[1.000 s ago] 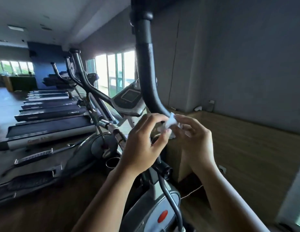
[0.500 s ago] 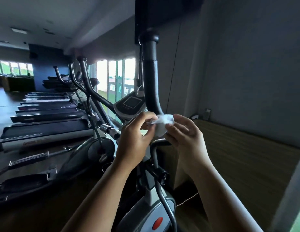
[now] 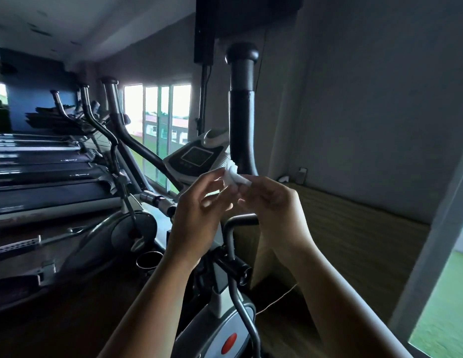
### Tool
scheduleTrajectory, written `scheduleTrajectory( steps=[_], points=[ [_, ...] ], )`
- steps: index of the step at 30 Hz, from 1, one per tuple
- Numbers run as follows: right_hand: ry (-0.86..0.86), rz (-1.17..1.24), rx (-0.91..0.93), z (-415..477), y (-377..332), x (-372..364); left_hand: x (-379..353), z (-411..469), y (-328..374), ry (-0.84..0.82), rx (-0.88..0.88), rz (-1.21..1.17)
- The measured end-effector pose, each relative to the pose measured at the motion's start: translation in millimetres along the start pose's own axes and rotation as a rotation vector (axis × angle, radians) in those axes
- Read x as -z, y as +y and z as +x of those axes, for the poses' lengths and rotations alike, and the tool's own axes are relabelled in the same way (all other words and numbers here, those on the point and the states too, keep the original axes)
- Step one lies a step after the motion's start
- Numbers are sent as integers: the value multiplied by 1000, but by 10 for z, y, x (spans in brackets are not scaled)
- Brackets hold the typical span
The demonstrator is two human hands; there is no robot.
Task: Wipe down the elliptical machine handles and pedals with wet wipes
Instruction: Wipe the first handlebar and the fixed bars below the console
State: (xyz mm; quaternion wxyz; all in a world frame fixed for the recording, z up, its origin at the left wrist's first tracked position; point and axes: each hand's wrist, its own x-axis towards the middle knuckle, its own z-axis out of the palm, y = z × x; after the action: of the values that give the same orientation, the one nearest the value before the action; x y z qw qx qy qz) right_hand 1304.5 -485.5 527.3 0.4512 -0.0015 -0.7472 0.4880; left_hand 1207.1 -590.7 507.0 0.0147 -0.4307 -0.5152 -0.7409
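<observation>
I have both hands raised in front of the elliptical machine (image 3: 220,329), meeting at a small white wet wipe (image 3: 235,175). My right hand (image 3: 274,210) pinches the bunched wipe between thumb and fingertips, its grip closed on the right end. My left hand (image 3: 199,215) has thumb and forefinger pressed on the wipe's left edge, the other fingers loosely curled and spread below. The wipe sits just in front of the tall black handle (image 3: 242,107), which rises behind my hands to a rounded cap; from here I cannot tell whether the wipe touches it. Just left of the handle, slightly farther away, is the console (image 3: 195,157) with its dark screen. Below my hands a short curved grab bar (image 3: 238,222) runs down toward the machine's grey housing with a red dot. To the left, a row of treadmills (image 3: 44,177) stretches toward far windows (image 3: 158,125). A wooden ledge (image 3: 354,223) lies to the right along the grey wall.
</observation>
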Motion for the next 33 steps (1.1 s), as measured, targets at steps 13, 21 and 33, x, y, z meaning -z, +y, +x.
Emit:
scheduleTrajectory(
  steps=[13, 21, 33],
  points=[
    [396, -600, 199, 366, -145, -361, 333, 931, -149, -16, -127, -232],
    [417, -774, 202, 440, -84, -323, 123, 1426, -35, -110, -187, -354],
    [503, -726, 136, 448, -92, -427, 181, 1382, -274, -274, -238, -398]
  ],
)
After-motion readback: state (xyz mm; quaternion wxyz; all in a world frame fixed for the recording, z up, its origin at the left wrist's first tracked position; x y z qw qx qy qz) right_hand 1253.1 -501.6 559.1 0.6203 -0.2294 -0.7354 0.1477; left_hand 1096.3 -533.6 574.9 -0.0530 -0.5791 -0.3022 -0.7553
